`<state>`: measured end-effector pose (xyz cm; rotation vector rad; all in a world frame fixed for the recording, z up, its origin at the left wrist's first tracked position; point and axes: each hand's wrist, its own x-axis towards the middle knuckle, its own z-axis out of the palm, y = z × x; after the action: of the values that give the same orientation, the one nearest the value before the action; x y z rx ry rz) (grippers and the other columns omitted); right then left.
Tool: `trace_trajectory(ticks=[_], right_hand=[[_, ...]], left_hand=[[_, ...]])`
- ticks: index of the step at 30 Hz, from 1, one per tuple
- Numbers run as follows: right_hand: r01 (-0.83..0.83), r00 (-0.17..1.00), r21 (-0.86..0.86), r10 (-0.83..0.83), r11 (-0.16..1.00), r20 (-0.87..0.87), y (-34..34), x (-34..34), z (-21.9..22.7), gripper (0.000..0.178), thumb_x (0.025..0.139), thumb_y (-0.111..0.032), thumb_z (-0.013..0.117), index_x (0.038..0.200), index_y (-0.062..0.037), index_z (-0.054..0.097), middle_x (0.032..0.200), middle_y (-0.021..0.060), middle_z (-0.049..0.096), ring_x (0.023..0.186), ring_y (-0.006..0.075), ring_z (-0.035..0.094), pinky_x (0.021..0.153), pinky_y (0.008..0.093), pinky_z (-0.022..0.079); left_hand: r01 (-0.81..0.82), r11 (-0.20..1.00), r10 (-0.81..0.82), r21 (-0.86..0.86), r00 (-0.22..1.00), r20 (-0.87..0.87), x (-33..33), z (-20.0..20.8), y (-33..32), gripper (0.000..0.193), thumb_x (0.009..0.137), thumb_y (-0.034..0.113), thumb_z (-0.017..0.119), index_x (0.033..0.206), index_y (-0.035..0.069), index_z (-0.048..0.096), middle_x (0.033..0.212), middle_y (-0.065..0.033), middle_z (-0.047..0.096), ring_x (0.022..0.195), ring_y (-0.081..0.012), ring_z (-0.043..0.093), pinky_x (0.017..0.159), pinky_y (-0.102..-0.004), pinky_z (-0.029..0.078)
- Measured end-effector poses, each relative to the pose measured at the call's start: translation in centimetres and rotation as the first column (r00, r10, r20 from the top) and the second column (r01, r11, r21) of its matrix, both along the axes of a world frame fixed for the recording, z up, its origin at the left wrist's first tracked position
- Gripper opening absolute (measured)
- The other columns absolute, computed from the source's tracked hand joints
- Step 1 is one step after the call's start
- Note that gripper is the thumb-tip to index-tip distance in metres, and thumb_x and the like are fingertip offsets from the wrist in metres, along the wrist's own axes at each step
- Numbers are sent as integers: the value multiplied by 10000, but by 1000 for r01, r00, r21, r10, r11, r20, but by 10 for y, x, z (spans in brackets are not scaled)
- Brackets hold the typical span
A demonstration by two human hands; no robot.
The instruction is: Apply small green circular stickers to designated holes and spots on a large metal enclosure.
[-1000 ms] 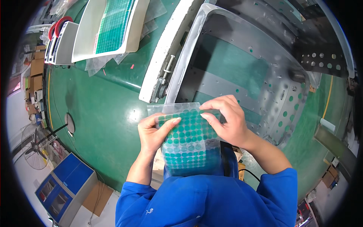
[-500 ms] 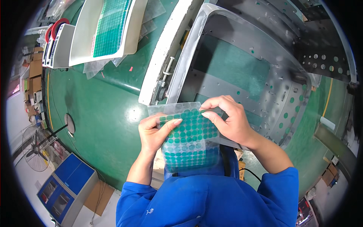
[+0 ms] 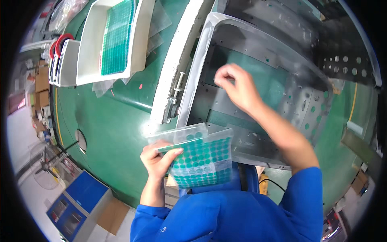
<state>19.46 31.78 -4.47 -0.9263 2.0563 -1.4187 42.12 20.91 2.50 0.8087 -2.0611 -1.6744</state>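
Fingers of my left hand (image 3: 159, 159) clamp the dot sheet (image 3: 201, 161); right hand (image 3: 238, 86) fingers pinched — seemingly on a dot — over the metal panel (image 3: 258, 97), centre frame; placing needs precise alignment.

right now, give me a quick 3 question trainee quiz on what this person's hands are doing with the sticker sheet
1. True or false: both hands grip the sheet of green round stickers.
2. Which hand reaches over the grey metal panel? A) left hand B) right hand C) neither
3. Fill in: the white tray at the upper left holds more ____ sticker sheets.

Key
1. False: only the left hand holds the sheet, thumb on its front; the right hand is up over the panel, fingertips pinched together. Whether they hold a sticker cannot be told.
2. B
3. green
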Motion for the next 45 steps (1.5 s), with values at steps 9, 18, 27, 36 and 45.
trace_trajectory(ticks=[9, 18, 27, 36, 45], right_hand=[[33, 998, 598, 7, 801, -64, -52, -53, -105, 179, 706, -30, 526, 861, -33, 617, 817, 144, 618, 783, 261, 590, 680, 326, 446], [8, 994, 677, 66, 736, -84, -57, -54, -95, 138, 720, -146, 578, 845, -101, 618, 819, 107, 613, 780, 302, 565, 668, 359, 448], [-23, 991, 700, 108, 714, -77, -59, -56, -96, 121, 718, -150, 567, 823, -100, 600, 816, 107, 604, 788, 307, 559, 650, 384, 440], [-3, 988, 713, 113, 701, -107, -59, -51, -82, 156, 732, -183, 536, 860, -118, 598, 821, 145, 594, 790, 332, 555, 648, 406, 445], [6, 981, 660, 125, 752, -151, -57, -49, -86, 149, 737, -178, 524, 854, -142, 610, 825, 127, 599, 791, 321, 559, 652, 407, 449]], left_hand=[[-544, 832, 553, -107, 829, 84, 119, -21, -87, 128, 697, 19, 635, 813, -10, 589, 690, -33, 586, 601, -78, 515, 577, -202, 411], [-507, 856, 517, -106, 827, 220, 154, -55, -114, 81, 738, 39, 632, 796, -8, 600, 699, -31, 594, 615, -70, 506, 590, -200, 405], [-460, 885, 465, -76, 857, 224, 136, -58, -111, 84, 733, 30, 631, 800, -11, 600, 713, -43, 603, 617, -79, 522, 597, -207, 421], [-467, 883, 465, -47, 855, 228, 122, -59, -102, 98, 725, 31, 636, 807, -10, 601, 732, -47, 608, 635, -84, 532, 610, -211, 426], [-456, 889, 451, -32, 863, 227, 111, -57, -96, 97, 721, 40, 642, 794, -7, 598, 725, -38, 602, 617, -77, 522, 598, -203, 419]])
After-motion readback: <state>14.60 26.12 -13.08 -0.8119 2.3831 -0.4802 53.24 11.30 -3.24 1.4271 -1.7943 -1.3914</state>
